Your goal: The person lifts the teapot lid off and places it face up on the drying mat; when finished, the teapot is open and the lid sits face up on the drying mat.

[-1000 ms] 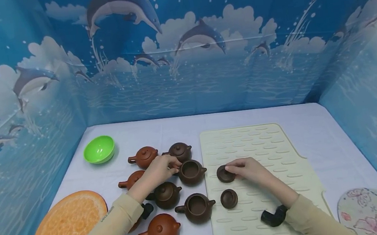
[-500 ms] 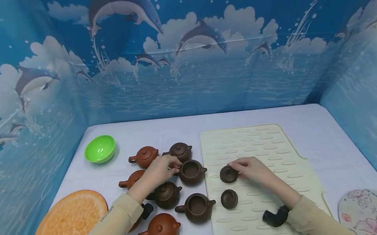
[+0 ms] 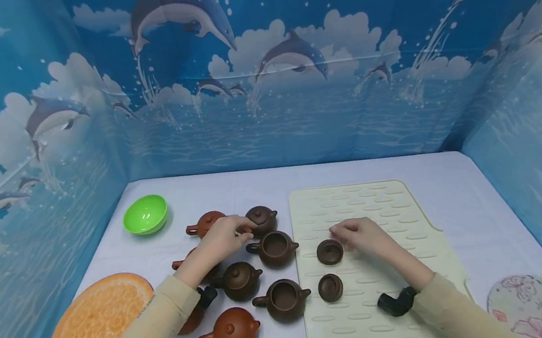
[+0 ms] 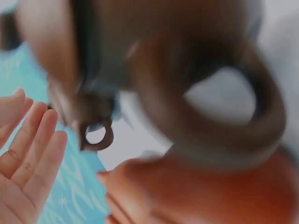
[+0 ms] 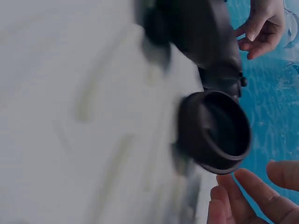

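Observation:
My left hand is beside a lidded dark brown teapot, fingers extended and holding nothing; the left wrist view shows them straight. Just in front stands a lidless dark teapot, with another lidless one nearer me. On the pale mat, a round dark teapot lid lies with its hollow side up. My right hand hovers just behind and right of it, fingertips apart from it, loosely bent in the right wrist view. A second upturned lid lies nearer me.
Several reddish teapots, one in front, and a lidded dark teapot crowd the left, partly under my left arm. A green bowl stands behind; an orange round mat lies left. The pale mat covers the right; a floral pad is beyond.
My right hand slid the far lid slightly right, then let go and lifted away. My left hand has drawn back from the far lidless teapot's handle, up and left.

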Action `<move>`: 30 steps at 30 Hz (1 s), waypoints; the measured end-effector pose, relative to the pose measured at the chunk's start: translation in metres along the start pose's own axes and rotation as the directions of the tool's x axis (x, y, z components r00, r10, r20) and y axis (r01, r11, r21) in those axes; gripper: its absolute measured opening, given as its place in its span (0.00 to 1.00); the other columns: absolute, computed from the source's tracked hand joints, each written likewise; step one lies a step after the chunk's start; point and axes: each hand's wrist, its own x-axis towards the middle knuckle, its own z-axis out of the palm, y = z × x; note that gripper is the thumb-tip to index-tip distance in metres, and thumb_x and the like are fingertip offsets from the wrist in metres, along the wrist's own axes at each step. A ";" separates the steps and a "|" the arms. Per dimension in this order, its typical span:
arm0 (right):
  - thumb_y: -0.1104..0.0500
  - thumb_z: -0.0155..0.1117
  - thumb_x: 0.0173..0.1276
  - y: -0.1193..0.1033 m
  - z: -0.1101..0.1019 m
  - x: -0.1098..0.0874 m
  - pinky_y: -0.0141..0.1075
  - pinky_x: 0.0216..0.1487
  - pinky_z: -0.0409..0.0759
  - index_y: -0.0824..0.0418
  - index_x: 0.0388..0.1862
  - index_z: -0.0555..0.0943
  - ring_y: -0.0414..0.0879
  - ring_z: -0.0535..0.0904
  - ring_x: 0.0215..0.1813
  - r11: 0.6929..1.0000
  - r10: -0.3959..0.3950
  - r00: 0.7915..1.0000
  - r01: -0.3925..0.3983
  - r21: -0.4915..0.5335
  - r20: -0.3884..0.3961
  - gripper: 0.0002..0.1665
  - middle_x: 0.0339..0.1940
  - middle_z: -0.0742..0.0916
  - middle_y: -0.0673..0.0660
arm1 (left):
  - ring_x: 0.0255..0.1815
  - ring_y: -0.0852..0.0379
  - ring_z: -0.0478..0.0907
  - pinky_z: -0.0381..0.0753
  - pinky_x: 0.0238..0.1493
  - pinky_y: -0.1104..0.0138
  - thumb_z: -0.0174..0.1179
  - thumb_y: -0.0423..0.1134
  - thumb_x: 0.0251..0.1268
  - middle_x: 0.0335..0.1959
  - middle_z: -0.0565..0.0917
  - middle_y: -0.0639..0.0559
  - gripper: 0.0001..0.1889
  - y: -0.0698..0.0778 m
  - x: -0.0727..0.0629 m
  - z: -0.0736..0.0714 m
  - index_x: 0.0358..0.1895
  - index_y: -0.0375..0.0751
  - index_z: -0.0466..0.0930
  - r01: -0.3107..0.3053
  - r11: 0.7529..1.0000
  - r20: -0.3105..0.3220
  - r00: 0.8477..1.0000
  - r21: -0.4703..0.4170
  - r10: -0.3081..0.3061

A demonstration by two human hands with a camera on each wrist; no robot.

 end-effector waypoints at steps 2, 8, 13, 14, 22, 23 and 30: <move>0.45 0.55 0.75 -0.007 -0.005 0.006 0.40 0.44 0.82 0.62 0.56 0.83 0.49 0.85 0.43 0.999 -0.034 0.999 0.034 -0.001 0.006 0.25 0.51 0.88 0.61 | 0.44 0.55 0.83 0.83 0.43 0.61 0.64 0.37 0.66 0.41 0.87 0.52 0.12 -0.003 0.002 -0.007 0.51 0.45 0.85 0.020 1.000 -0.026 0.999 -0.005 -0.020; 0.46 0.54 0.76 -0.041 -0.012 0.033 0.45 0.50 0.83 0.62 0.59 0.81 0.57 0.83 0.53 0.994 -0.111 0.993 0.111 0.004 0.043 0.25 0.53 0.86 0.64 | 0.50 0.50 0.82 0.82 0.50 0.56 0.61 0.37 0.69 0.48 0.86 0.46 0.14 -0.010 0.010 -0.017 0.55 0.42 0.83 0.099 0.994 -0.069 0.992 -0.048 -0.102; 0.48 0.55 0.76 -0.074 -0.002 0.055 0.43 0.49 0.83 0.60 0.59 0.81 0.58 0.83 0.53 0.988 -0.154 0.984 0.155 0.006 0.085 0.22 0.54 0.86 0.63 | 0.53 0.48 0.83 0.82 0.53 0.55 0.61 0.36 0.69 0.51 0.85 0.44 0.14 -0.014 0.018 -0.015 0.55 0.40 0.82 0.165 0.983 -0.072 0.983 -0.081 -0.171; 0.49 0.56 0.76 -0.079 0.002 0.059 0.43 0.50 0.83 0.59 0.59 0.81 0.57 0.83 0.53 0.986 -0.166 0.982 0.167 -0.003 0.094 0.21 0.54 0.86 0.62 | 0.53 0.47 0.83 0.82 0.53 0.55 0.61 0.36 0.69 0.51 0.85 0.44 0.14 -0.015 0.020 -0.014 0.55 0.40 0.82 0.177 0.980 -0.069 0.981 -0.088 -0.183; 0.55 0.60 0.73 -0.108 0.029 0.087 0.46 0.57 0.81 0.58 0.58 0.83 0.51 0.83 0.54 0.962 -0.254 0.956 0.266 -0.066 0.148 0.18 0.54 0.87 0.57 | 0.53 0.47 0.82 0.83 0.51 0.57 0.62 0.36 0.68 0.51 0.86 0.43 0.14 -0.010 0.030 -0.008 0.55 0.40 0.82 0.204 0.975 0.000 0.979 -0.093 -0.205; 0.55 0.60 0.73 -0.110 0.032 0.089 0.45 0.56 0.81 0.58 0.57 0.83 0.51 0.83 0.53 0.960 -0.255 0.955 0.269 -0.075 0.154 0.17 0.53 0.87 0.57 | 0.53 0.48 0.82 0.83 0.51 0.57 0.62 0.36 0.68 0.50 0.86 0.43 0.14 -0.010 0.031 -0.007 0.55 0.40 0.82 0.203 0.975 0.009 0.979 -0.093 -0.203; 0.58 0.63 0.71 -0.121 0.051 0.100 0.44 0.55 0.81 0.59 0.53 0.85 0.51 0.82 0.55 0.947 -0.260 0.950 0.286 -0.146 0.174 0.15 0.52 0.88 0.57 | 0.50 0.49 0.83 0.82 0.52 0.57 0.64 0.34 0.66 0.47 0.87 0.44 0.13 -0.011 0.033 -0.003 0.52 0.40 0.84 0.189 0.981 0.018 0.982 -0.051 -0.188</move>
